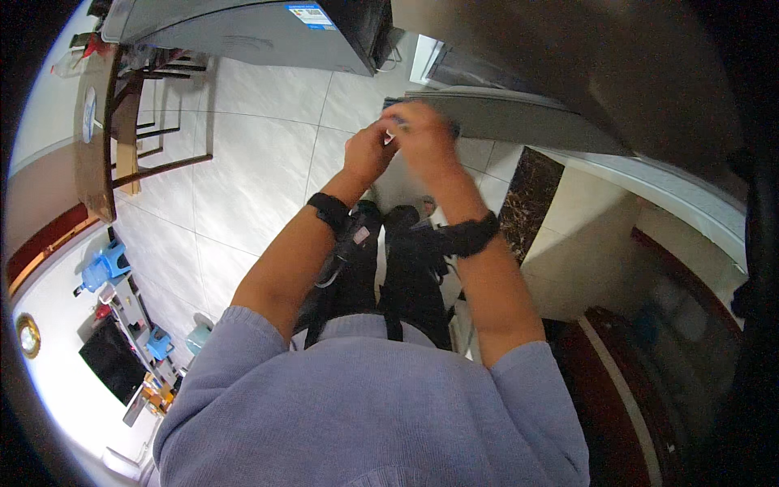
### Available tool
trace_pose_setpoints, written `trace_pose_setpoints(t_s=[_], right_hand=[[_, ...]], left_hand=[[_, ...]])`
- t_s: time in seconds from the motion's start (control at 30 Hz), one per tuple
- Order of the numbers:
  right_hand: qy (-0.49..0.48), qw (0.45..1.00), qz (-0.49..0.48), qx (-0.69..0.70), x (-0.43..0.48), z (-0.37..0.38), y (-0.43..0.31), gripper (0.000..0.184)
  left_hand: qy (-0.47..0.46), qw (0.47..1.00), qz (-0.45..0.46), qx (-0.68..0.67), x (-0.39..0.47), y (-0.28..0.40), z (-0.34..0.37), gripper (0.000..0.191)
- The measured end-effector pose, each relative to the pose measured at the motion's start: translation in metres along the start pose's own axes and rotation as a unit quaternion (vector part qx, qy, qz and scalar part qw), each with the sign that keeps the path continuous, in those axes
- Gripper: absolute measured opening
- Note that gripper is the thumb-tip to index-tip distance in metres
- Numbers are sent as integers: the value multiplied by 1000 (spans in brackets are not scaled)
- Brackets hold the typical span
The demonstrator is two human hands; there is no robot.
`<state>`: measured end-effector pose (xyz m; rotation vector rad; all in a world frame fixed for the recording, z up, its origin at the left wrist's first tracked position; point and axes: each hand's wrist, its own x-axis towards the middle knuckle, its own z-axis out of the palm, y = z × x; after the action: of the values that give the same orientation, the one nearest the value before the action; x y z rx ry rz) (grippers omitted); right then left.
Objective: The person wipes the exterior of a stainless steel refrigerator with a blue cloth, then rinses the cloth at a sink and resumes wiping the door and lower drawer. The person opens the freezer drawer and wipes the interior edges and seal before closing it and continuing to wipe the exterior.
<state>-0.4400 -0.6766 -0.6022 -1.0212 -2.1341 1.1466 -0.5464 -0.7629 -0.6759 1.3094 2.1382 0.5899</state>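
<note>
My left hand (369, 148) and my right hand (423, 131) meet in front of me, above my feet. The right hand is blurred. A small dark blue thing (400, 122) shows between the fingers of my right hand; what it is, I cannot tell. The fingers of my left hand are bent towards it, and whether they grip anything is hidden. Just behind the hands, a dark object (394, 102) shows at the near end of a grey panel (517, 112). Black bands are strapped around both wrists.
A grey appliance (255, 36) with a label stands at the top. A wooden table (97, 122) with dark-framed stools is at the left. Blue stools (115, 259) and a television (112, 359) are at the lower left. Pale floor tiles (255, 152) lie between; a dark stone strip (532, 195) is at the right.
</note>
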Motion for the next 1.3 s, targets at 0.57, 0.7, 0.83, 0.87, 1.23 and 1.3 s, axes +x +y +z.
trace_pose_setpoints(t_s=[0.57, 0.7, 0.83, 0.87, 1.23, 1.3], right_hand=[[-94, 971, 13, -220, -28, -82, 52, 31], [-108, 974, -10, -197, -25, -45, 35, 28], [-145, 967, -42, -206, -19, 0, 16, 28], [-135, 967, -78, -202, -19, -1, 13, 27], [-164, 957, 21, -238, -18, -22, 5, 26], [-162, 964, -8, -210, -19, -15, 5, 26]], left_hand=[[-37, 999, 3, -36, -4, 23, -8, 55], [7, 999, 41, -36, -5, 17, -3, 54], [-30, 998, 17, 58, -4, 10, -1, 53], [-29, 998, 26, 56, -4, 9, 0, 52], [-20, 999, 36, 7, -7, 21, -5, 50], [-37, 997, 25, 57, -6, 20, -7, 51]])
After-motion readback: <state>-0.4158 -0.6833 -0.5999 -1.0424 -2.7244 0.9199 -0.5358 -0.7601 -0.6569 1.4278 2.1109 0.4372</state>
